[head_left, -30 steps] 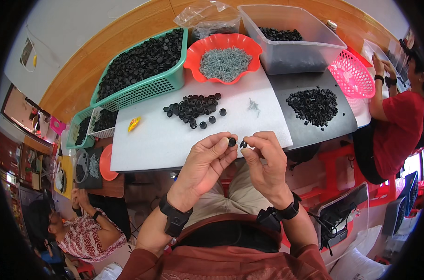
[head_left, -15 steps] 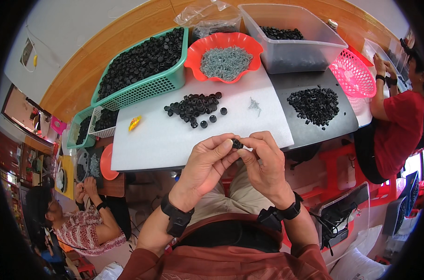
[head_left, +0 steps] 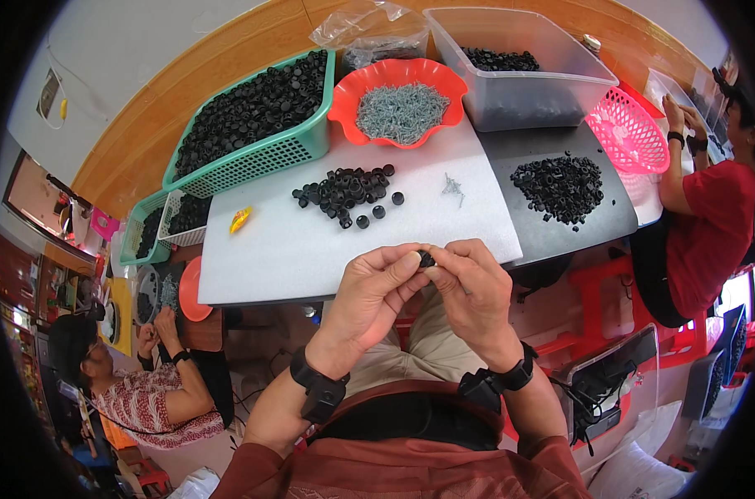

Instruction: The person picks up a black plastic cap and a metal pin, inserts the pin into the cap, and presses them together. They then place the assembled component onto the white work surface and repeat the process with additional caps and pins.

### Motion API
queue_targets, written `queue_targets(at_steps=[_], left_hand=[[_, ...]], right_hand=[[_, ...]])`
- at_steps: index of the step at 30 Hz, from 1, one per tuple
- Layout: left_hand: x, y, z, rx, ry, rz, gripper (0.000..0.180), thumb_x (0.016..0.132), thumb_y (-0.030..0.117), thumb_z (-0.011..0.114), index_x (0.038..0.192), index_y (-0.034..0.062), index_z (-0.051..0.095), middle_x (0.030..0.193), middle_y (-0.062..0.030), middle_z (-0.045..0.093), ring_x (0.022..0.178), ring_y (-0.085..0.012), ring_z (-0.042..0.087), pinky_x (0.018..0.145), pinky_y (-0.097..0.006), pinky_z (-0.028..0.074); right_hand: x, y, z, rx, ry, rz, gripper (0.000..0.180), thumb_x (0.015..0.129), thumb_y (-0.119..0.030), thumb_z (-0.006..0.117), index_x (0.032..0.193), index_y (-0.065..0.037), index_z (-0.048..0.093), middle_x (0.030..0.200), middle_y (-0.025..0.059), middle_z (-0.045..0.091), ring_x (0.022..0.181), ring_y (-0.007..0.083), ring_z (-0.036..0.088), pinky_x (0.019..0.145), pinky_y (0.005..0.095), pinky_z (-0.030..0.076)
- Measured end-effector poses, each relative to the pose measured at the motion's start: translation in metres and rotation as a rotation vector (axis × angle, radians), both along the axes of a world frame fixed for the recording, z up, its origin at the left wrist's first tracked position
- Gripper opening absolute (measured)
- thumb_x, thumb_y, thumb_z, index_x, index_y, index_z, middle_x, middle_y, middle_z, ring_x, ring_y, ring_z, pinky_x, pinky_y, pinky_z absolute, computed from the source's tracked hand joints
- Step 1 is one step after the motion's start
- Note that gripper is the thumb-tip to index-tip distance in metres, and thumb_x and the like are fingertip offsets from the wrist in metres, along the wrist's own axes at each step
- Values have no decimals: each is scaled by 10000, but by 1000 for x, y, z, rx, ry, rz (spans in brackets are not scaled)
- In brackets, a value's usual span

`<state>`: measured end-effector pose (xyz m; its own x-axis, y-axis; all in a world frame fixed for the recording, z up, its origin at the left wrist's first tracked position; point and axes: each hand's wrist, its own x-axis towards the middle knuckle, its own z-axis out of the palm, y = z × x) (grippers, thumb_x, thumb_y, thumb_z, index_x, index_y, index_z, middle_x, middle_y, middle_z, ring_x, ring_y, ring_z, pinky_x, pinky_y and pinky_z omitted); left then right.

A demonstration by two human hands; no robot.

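Observation:
Just off the table's near edge, my left hand (head_left: 376,293) and my right hand (head_left: 475,289) meet with fingertips pinched round one small black plastic cap (head_left: 427,259). Fingers cover most of the piece, so its details are hidden. Beyond them, a loose pile of round black caps (head_left: 348,191) lies on the white foam sheet (head_left: 311,258). A few silver screws (head_left: 453,190) lie to the right of that pile. On the dark board (head_left: 531,241) at the right is a heap of smaller black parts (head_left: 559,187).
Along the back stand a green basket (head_left: 253,158) of black caps, a red scalloped bowl (head_left: 342,111) of screws and a clear bin (head_left: 544,79). A yellow packet (head_left: 240,219) lies on the left. Co-workers sit at left (head_left: 157,399) and right (head_left: 710,224).
My fingers have closed further over the black cap, which shows less now and sits slightly lower and to the right. The left co-worker's hands have shifted a little.

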<state>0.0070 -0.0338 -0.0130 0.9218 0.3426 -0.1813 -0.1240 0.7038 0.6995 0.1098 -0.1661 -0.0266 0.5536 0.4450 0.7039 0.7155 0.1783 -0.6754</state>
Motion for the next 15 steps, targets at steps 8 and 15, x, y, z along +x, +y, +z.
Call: queue_targets(at_steps=[8,15], left_hand=[[1,-5,-2,30,-25,30,198,981,74,676,1144,-35,700,1137,-141,719,1024,-200,706,944,-317,611],[1,-9,-3,47,-19,35,204,979,80,682,1150,-29,706,1129,-134,722,1013,-196,708,941,-323,608]], right_hand=[[-1,1,-8,31,-65,-32,253,861,21,756,1108,-12,711,946,121,662,704,232,692,570,316,555],[-2,0,-10,43,-107,-62,269,863,34,746,1124,-11,700,958,129,667,699,244,696,566,317,556]])
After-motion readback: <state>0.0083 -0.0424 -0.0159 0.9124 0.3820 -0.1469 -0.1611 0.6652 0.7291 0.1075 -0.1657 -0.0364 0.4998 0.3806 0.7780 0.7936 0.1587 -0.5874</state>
